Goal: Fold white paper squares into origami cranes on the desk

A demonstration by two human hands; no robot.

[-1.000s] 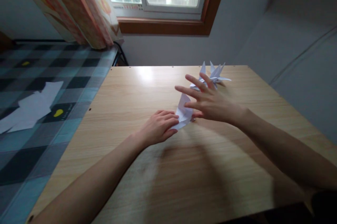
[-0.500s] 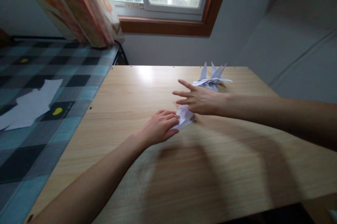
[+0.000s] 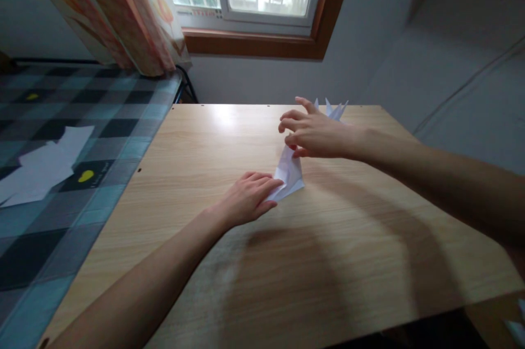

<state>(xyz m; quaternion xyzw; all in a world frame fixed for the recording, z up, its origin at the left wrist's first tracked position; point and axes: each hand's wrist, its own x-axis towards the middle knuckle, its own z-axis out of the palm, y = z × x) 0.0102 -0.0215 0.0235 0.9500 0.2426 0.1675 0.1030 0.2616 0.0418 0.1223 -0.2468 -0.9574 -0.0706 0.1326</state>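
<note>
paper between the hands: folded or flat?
Folded: the paper narrows to a raised tip that the right hand pinches; the left hand pins its near end on the table.

White folded paper, pale wood-grain table, blue-grey checked bedcover, orange floral curtain.

A light wood-grain table with a smooth, slightly glossy top carries a folded white paper near its middle, its near end on the surface and its far tip raised. Close to the far edge lie pointed folded paper shapes, well apart from the table's bare near half.
</note>
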